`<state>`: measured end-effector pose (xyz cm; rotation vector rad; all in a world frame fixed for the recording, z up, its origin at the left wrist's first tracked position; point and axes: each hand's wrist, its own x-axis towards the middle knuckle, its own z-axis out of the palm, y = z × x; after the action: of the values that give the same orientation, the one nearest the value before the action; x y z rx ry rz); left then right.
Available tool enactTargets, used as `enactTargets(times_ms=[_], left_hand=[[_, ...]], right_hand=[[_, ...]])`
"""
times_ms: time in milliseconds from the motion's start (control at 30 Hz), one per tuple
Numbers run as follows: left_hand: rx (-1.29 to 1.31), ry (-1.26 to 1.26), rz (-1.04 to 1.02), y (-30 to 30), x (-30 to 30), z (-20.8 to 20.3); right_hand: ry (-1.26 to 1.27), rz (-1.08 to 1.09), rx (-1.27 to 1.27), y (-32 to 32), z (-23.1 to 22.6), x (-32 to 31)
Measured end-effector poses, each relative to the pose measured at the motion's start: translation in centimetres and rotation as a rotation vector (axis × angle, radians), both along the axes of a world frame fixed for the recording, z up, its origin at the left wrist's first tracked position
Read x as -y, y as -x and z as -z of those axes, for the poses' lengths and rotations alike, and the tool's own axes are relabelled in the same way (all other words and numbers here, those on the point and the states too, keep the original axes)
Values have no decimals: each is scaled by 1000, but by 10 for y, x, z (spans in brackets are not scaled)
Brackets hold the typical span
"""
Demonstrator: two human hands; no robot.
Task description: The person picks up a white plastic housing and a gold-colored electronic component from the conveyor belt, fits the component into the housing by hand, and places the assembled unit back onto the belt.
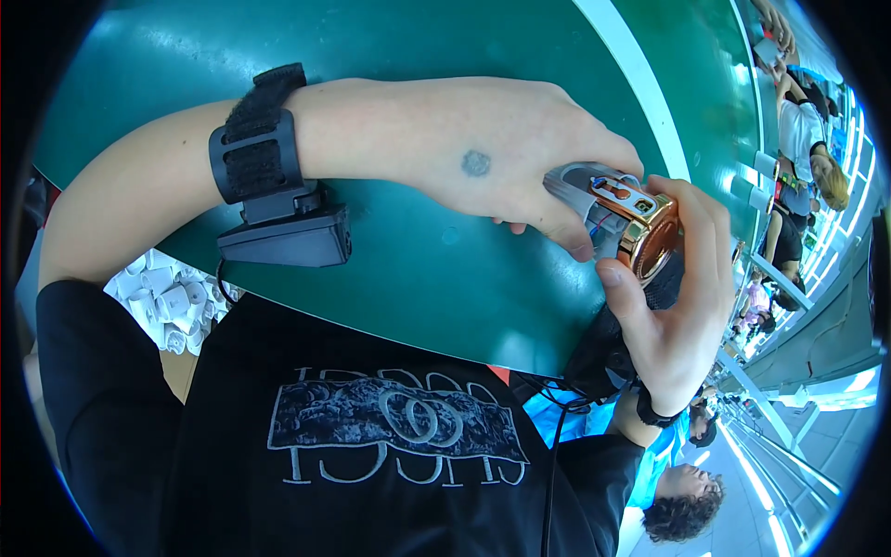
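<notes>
Both of my hands meet on a small device (pixel 640 218) above the green table. It has a shiny copper-coloured round end and an open grey shell. Thin coloured wires show inside the shell, and an oval copper plate with cut-outs lies along its side. My left hand (pixel 520 148) reaches in from the left, its thumb and fingers closed round the grey shell. From the lower right, my right hand (pixel 682 297) grips the copper end between thumb and fingers. What kind of device it is I cannot make out. The left fingertips are mostly hidden behind it.
A green table (pixel 445 306) with a white stripe (pixel 636 74) lies under my hands. Below its near edge at left stands a carton of white cup-shaped parts (pixel 172 302). A black strapped-on unit (pixel 283 227) sits on my left wrist. Other people (pixel 807 158) work along the right side.
</notes>
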<state>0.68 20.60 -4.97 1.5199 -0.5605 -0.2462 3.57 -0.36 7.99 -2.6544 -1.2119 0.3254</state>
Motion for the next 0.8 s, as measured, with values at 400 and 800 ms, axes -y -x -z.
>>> enactTargets(times_ms=[400,800], left_hand=[[57,19,-13,3,2,-8],[7,3,6,2,1,-11]], right_hand=[[-256,174,-375,6,-6,18],[-8,72,-225,-6,-27,5]])
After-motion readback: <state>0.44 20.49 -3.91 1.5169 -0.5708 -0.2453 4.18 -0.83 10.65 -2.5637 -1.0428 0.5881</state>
